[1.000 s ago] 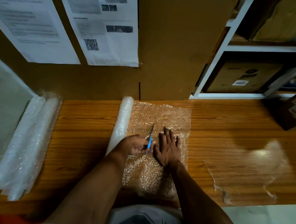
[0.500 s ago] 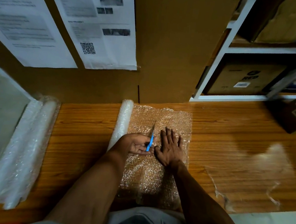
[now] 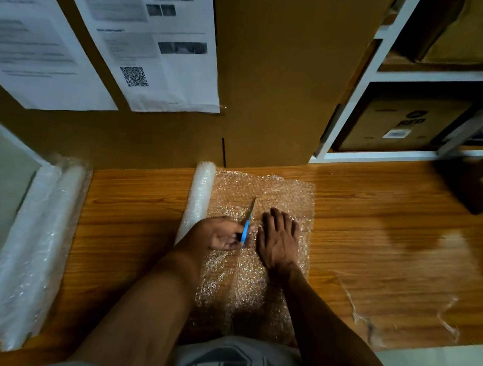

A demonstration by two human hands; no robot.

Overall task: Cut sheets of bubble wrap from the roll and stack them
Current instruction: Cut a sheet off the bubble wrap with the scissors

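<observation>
A roll of bubble wrap (image 3: 197, 205) lies on the wooden table (image 3: 134, 221), with its unrolled sheet (image 3: 279, 194) spread out to the right. My left hand (image 3: 219, 232) grips blue-handled scissors (image 3: 246, 227) whose blades point away from me over the sheet. My right hand (image 3: 280, 238) presses flat on the sheet just right of the blades, fingers straight. Further right lies a cut, clear sheet (image 3: 403, 297) flat on the table.
Two more bubble wrap rolls (image 3: 30, 248) lie along the table's left edge. A cardboard wall with taped papers (image 3: 147, 42) rises behind. White shelving (image 3: 351, 104) with boxes stands at the back right, and a dark box (image 3: 480, 182) sits at the far right.
The scissors and my left hand have edged a little further away from me along the sheet. My right hand stays pressed flat beside them.
</observation>
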